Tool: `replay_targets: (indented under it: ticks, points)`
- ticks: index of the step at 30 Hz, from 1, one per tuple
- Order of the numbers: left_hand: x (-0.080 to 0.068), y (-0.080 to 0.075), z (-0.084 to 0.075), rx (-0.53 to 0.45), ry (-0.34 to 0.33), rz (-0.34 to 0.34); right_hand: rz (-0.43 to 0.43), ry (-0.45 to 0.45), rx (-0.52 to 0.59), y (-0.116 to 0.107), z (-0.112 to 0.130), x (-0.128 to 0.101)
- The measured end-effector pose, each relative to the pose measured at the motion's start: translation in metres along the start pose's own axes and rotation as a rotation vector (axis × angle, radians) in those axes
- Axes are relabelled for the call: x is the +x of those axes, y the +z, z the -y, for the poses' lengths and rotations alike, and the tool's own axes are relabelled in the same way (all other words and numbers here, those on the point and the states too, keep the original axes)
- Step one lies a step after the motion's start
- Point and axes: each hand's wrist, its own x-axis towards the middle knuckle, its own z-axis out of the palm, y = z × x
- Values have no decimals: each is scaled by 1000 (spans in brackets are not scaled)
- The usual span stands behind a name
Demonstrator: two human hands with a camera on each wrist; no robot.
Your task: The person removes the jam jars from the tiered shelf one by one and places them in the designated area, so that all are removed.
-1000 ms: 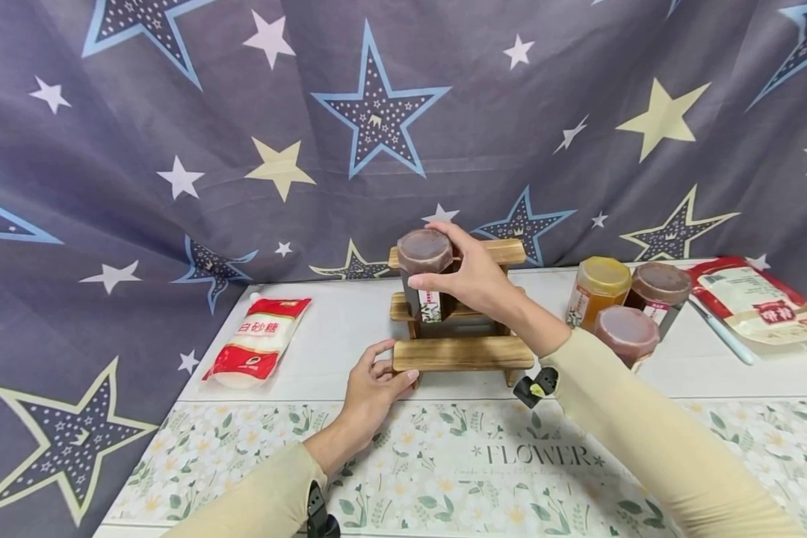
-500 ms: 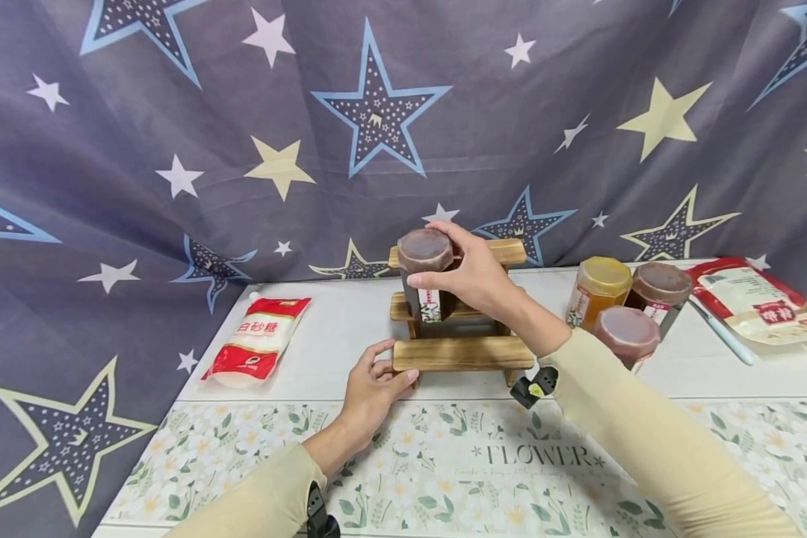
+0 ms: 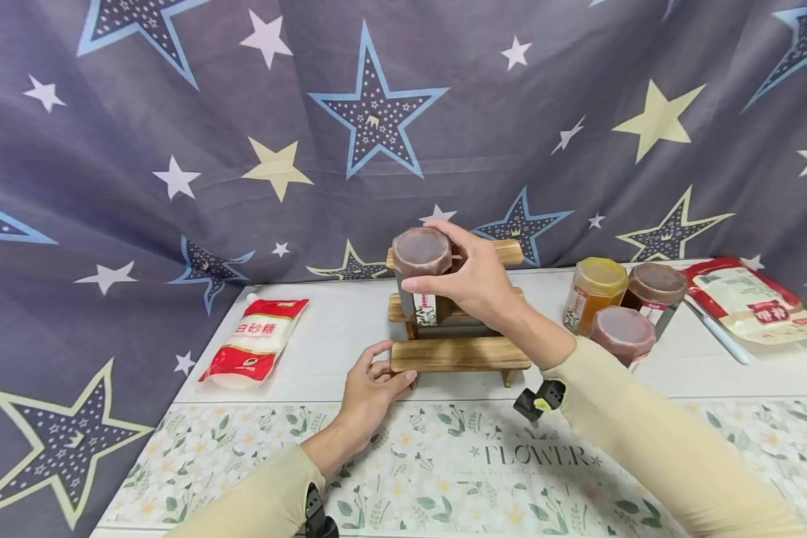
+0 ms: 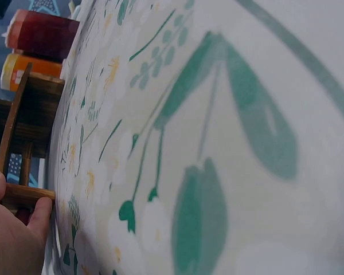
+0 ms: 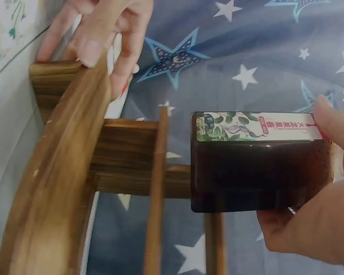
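Note:
My right hand (image 3: 479, 280) grips a dark octagonal jar (image 3: 412, 297) near its lid, thumb in front. In the right wrist view the jar (image 5: 258, 172) shows a floral label, and a small gap separates its base from the middle step. Below it stands a three-tier wooden step rack (image 3: 460, 354), partly hidden by the jar and my right arm. With thumb and fingers, my left hand (image 3: 370, 392) holds the left end of the rack's lowest step. The left wrist view also shows this hand (image 4: 14, 238) on the wood.
Right of the rack stand a yellow-lidded jar (image 3: 595, 295), a dark jar (image 3: 657, 288) and a reddish jar (image 3: 622, 332). Farther right lie a red-and-cream bag (image 3: 756, 299) and a light-blue stick-like tool (image 3: 722, 336). A red-and-white sugar bag (image 3: 255, 340) lies left.
My right wrist has shifted slightly down and right in the head view, with the jar moving only a little. My left hand keeps its place on the rack.

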Motion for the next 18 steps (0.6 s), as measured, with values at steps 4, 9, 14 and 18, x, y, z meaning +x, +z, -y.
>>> replay_targets:
  ticks: [4,9,14,18]
  points:
    - [0,-1,1,-4,5,4,1,-36,36,-3,11,-5]
    - [1,-1,1,-3,2,14,-22,-71,4,-16,25,-12]
    - [0,-1,0,5,9,12,-60,-83,7,-38,40,-21]
    - [-1,-1,0,6,14,7,-115,-45,47,-62,54,-30]
